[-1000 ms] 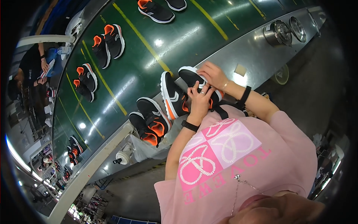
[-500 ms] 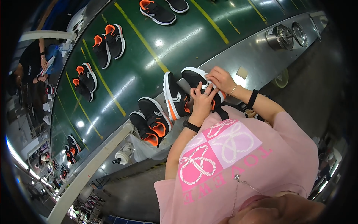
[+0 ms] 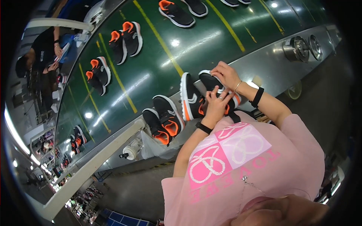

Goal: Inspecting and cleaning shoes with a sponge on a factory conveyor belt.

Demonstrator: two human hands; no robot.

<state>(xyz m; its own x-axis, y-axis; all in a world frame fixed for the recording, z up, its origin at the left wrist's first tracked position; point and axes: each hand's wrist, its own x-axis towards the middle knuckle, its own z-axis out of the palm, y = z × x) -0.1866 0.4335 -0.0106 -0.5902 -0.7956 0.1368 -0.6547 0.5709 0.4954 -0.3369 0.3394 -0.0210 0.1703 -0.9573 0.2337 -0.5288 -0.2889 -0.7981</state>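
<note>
A black shoe with a white sole and orange lining lies at the near edge of the green conveyor belt. My left hand presses on its orange opening with the fingers curled at the laces. My right hand grips the shoe's upper from the far side. Its partner shoe lies on its side just to the left, touching it. My left wrist carries a black watch, my right wrist a bracelet and a black band.
Another black-and-orange pair sits left of my hands, and more pairs are spread along the belt. A grey metal ledge holds round metal fittings. A white rail crosses below. Another person stands at the far left.
Both hands stay on the same shoe, with the fingers shifting slightly at the laces. The whole scene has drifted a little to the right in view.
</note>
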